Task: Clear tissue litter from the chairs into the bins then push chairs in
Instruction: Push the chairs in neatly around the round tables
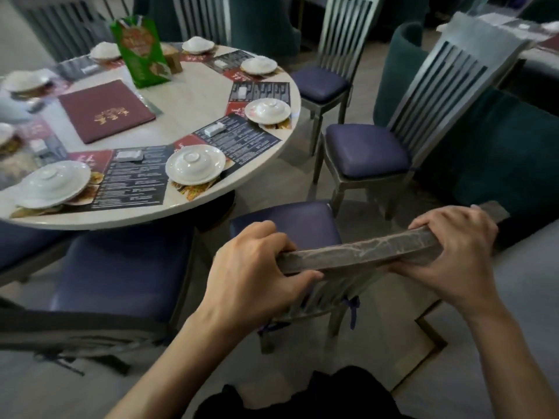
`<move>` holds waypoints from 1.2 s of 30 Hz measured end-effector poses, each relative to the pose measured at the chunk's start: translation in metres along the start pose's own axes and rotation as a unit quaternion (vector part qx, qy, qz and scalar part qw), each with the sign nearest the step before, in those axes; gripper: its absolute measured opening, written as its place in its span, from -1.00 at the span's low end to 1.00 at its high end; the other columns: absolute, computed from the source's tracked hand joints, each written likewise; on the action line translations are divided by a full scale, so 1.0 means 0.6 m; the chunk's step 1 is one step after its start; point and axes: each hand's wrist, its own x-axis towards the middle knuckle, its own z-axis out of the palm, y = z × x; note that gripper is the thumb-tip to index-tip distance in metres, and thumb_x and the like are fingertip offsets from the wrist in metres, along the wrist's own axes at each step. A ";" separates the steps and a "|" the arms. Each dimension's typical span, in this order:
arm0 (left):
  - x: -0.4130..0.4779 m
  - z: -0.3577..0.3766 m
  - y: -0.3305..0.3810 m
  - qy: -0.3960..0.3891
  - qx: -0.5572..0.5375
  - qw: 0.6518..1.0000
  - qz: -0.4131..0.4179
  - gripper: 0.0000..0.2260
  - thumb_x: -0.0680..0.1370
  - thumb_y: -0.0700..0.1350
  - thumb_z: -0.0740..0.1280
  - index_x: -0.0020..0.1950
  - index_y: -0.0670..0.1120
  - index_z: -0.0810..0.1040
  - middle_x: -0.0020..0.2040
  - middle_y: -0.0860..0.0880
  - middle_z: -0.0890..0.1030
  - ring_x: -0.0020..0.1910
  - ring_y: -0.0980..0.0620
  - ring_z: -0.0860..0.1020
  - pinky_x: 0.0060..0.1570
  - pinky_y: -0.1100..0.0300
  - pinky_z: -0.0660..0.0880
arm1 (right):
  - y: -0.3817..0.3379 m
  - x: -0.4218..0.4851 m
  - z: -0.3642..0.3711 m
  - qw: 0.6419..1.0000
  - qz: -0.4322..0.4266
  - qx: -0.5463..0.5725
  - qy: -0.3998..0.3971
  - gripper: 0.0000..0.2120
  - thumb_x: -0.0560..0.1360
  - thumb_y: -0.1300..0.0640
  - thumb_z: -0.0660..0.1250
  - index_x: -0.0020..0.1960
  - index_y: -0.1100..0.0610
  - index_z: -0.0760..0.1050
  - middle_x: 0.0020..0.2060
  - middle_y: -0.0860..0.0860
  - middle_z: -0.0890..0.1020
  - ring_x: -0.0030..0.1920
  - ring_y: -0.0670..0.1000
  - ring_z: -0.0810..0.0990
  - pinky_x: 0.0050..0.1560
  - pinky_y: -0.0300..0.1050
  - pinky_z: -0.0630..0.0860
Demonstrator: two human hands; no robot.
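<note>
— What does the person hold at this moment?
— Both hands are on the top rail of the nearest chair. The left hand grasps the left end of the rail, with the fingers curled over it and the thumb below. The right hand grasps the right end, its fingers wrapped over the top.
— And where does this chair stand?
— It stands directly in front of the person, with its back toward them and its purple seat toward the round table. The front of the seat comes about to the table's rim, and most of the seat is outside it. The rail looks tilted, higher on the right side.
— Are other chairs near?
— Yes. A second chair stands just beside it on the left, the front of its seat at the table's rim. Two more stand apart from the table on the right: the near slatted chair and the far slatted chair.
— What lies on the table?
— White covered dishes on printed placemats, small white packs beside them, a burgundy menu book and a green card stand. The left part of the table is blurred.
</note>
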 end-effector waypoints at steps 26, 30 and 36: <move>0.117 0.077 0.014 0.022 0.216 0.969 -0.118 -0.64 0.43 0.36 0.12 -0.02 0.16 0.51 -0.20 0.15 0.52 -0.22 0.09 0.50 -0.21 0.14 0.37 | -0.019 0.169 0.125 0.977 -0.143 0.144 -0.067 -0.48 0.35 -0.33 0.38 0.16 -0.04 0.49 0.10 -0.11 0.53 0.23 0.01 0.42 0.41 0.07 0.14; 0.130 0.114 0.032 0.035 0.221 0.964 -0.145 -0.61 0.47 0.34 0.11 0.08 0.16 0.53 -0.20 0.14 0.53 -0.22 0.08 0.50 -0.15 0.13 0.34 | -0.007 0.173 0.137 0.973 -0.165 0.158 -0.019 -0.46 0.38 -0.34 0.37 0.17 0.02 0.56 0.08 -0.08 0.58 0.20 0.02 0.48 0.36 0.03 0.18; 0.130 0.124 0.044 0.128 0.172 0.958 -0.190 -0.66 0.35 0.30 0.31 -0.07 0.11 0.62 -0.25 0.15 0.55 -0.21 0.11 0.51 -0.14 0.18 0.34 | 0.018 0.179 0.151 0.954 -0.231 0.190 -0.003 -0.48 0.41 -0.18 0.42 0.28 0.04 0.52 0.15 -0.07 0.57 0.23 0.00 0.45 0.30 0.03 0.22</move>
